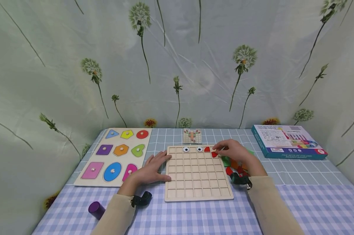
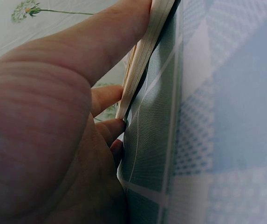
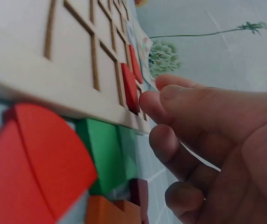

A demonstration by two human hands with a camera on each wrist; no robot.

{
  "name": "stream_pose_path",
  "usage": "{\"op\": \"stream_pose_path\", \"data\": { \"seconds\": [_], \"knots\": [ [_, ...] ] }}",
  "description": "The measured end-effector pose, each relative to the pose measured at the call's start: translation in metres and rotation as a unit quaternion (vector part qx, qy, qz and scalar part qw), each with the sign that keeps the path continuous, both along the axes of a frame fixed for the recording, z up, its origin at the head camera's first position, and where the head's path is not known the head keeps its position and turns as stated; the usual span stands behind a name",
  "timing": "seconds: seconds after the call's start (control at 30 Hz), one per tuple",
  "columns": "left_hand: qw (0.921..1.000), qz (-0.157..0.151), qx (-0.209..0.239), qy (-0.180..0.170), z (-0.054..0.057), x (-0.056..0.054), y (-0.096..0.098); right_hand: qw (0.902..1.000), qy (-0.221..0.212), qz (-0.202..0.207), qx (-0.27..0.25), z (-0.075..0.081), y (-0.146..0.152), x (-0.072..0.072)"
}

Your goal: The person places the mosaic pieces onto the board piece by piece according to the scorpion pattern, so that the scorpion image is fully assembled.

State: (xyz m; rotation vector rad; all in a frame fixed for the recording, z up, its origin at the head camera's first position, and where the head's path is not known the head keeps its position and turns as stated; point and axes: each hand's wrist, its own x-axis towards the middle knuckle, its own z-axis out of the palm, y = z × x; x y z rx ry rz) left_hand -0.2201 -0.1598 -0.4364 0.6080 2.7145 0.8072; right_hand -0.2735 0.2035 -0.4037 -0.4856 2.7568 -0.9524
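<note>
"FIVE SETS OF" can be read on the box (image 1: 288, 143) at far right; other print is too small.

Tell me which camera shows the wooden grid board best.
The head view, since nearly the whole wooden grid board shows there. The left wrist view shows mostly its edge; the right wrist view, part of its grid up close.

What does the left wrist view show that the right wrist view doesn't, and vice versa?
Only the left wrist view: the left hand and blue-and-white gingham cloth. Only the right wrist view: the right hand, curved red blocks, a green block, an orange block. Both: the pale wooden grid board, mainly its edge in the left, and the whitish dandelion-print fabric.
</note>
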Motion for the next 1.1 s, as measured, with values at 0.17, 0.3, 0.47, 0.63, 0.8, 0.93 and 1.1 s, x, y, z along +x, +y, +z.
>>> {"op": "stream_pose_path", "data": {
  "seconds": [0.17,0.3,0.47,0.63,0.8,0.93,1.1],
  "knots": [
    [1.0,0.002,0.001,-0.002,0.001,0.0,0.001,0.9998,0.002,-0.019,-0.01,0.003,0.012,0.0],
    [1.0,0.002,0.002,-0.002,0.002,0.0,0.001,0.9993,0.001,-0.036,-0.009,0.003,0.02,-0.001],
    [1.0,0.001,0.002,-0.002,0.001,0.0,0.001,0.9992,0.002,-0.04,0.008,0.003,0.028,-0.001],
    [1.0,0.001,0.001,-0.003,0.001,0.0,0.001,0.9987,-0.023,-0.03,0.034,0.001,0.029,0.0],
    [1.0,0.0,0.002,-0.001,0.0,-0.001,0.001,0.9975,-0.046,-0.027,0.046,-0.002,0.028,0.001],
    [1.0,0.002,0.005,0.0,-0.001,-0.001,0.001,0.9972,-0.053,-0.027,0.045,-0.004,0.026,0.0],
    [1.0,0.006,0.006,-0.002,-0.003,-0.001,0.001,0.9974,-0.056,-0.028,0.037,-0.008,0.023,0.001]
  ]
}}
